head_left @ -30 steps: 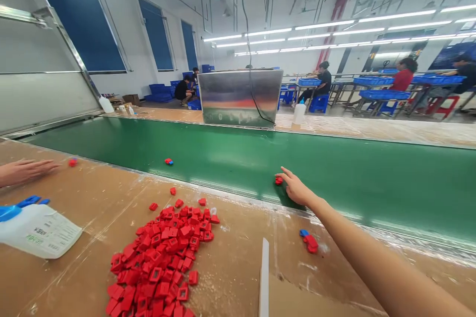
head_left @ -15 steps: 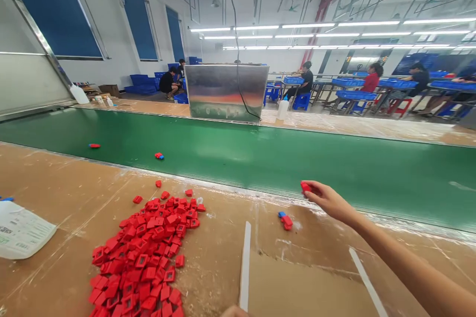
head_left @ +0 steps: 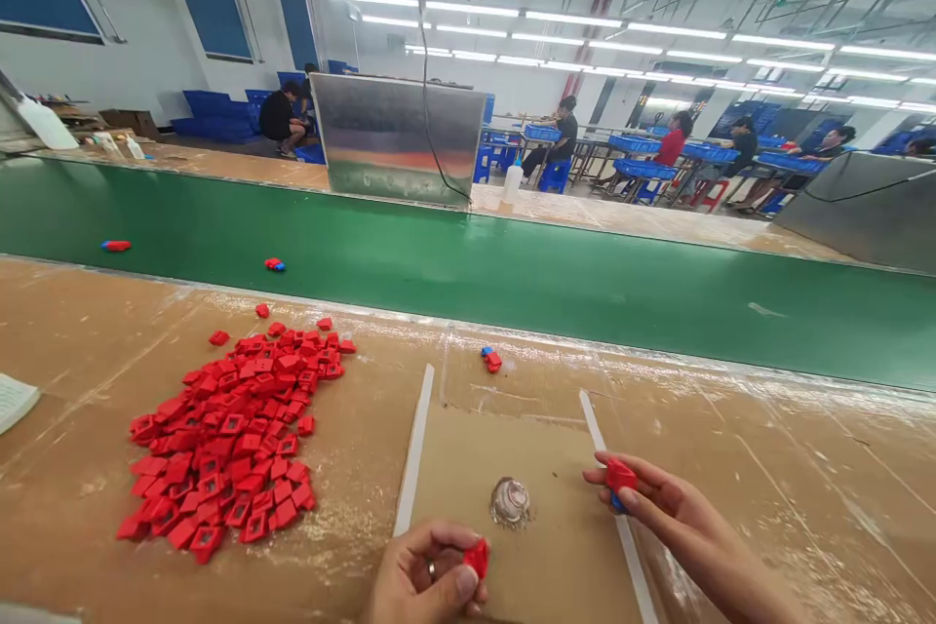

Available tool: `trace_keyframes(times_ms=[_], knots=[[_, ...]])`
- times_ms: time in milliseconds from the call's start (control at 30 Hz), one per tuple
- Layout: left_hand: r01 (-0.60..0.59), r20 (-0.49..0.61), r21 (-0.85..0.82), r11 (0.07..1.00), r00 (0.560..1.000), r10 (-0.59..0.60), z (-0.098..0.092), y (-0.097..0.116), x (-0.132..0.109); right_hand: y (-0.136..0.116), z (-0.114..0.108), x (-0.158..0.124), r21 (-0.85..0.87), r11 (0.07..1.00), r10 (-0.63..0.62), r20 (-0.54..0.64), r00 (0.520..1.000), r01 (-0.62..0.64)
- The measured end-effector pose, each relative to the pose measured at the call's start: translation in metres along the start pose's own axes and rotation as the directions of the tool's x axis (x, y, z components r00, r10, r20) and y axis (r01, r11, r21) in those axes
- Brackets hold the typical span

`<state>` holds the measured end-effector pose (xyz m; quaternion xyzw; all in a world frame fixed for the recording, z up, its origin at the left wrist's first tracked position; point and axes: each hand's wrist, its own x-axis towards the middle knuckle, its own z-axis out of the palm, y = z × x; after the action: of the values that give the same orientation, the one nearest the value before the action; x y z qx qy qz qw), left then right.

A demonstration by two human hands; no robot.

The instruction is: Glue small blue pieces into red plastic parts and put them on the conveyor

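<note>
Beside red parts (head_left: 226, 439), green conveyor belt (head_left: 468, 283)

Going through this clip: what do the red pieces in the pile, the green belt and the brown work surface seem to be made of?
The red pieces look like moulded plastic: even colour, crisp edges, slight sheen. The green belt seems to be smooth rubber or PVC, with a soft sheen. The brown work surface looks like cardboard or similar board, matt and scuffed with whitish marks, though that is hard to confirm.
</note>
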<state>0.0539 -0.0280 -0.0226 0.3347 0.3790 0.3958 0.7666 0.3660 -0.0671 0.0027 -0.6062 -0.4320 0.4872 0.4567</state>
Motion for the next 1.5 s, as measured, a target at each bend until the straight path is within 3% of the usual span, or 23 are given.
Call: trace_keyframes(times_ms=[100,267,433,733,1500], knots=[[-0.059,0.014,-0.021,0.998,0.998,0.060,0.004,-0.004,-0.004,-0.015,0.014,-0.006,-0.234,0.961,-0.141,0.047,0.989,0.148],[-0.037,0.075,-0.015,0.999,0.996,0.038,0.004,-0.001,-0.011,-0.031,0.037,-0.006,-0.522,0.752,-0.350,0.201,0.915,0.402],[-0.034,0.106,-0.092,0.995,0.993,0.044,0.006,0.001,-0.015,-0.037,0.051,-0.004,-0.623,0.623,-0.424,0.239,0.874,0.472],[-0.026,0.146,-0.074,0.997,0.989,0.036,0.008,0.001,-0.018,-0.040,0.068,-0.006,-0.719,0.451,-0.489,0.296,0.820,0.529],[-0.030,0.156,-0.082,0.996,0.987,0.043,0.008,0.000,-0.019,-0.034,0.072,-0.006,-0.738,0.426,-0.458,0.324,0.828,0.524]])
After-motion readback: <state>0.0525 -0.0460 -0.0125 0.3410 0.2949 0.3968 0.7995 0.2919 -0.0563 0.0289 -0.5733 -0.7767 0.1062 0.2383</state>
